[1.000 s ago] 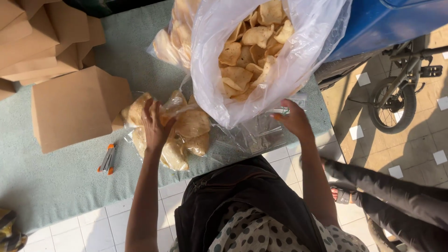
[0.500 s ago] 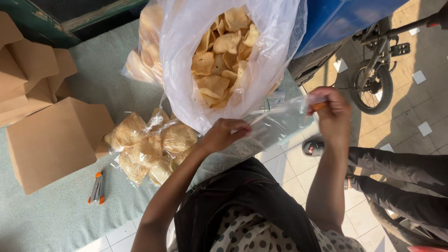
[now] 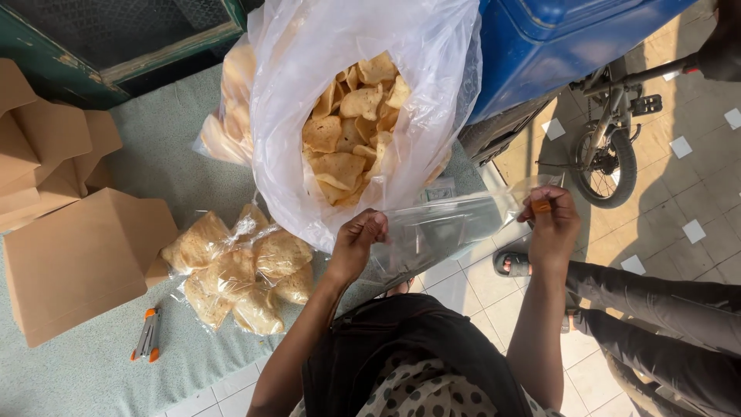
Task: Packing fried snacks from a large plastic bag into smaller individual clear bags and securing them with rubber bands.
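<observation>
Both hands stretch a small clear bag (image 3: 444,224) flat in the air, just in front of the big sack of crackers (image 3: 351,139). Left hand (image 3: 356,241) fingers pinch one end, right hand (image 3: 549,224) fingers pinch the other, keeping it taut. Filled packets (image 3: 235,270) lie on the green desk (image 3: 93,363).

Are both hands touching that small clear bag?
Touching. The head view shows the left hand pinching one end of the small clear bag and the right hand pinching the other.
</observation>
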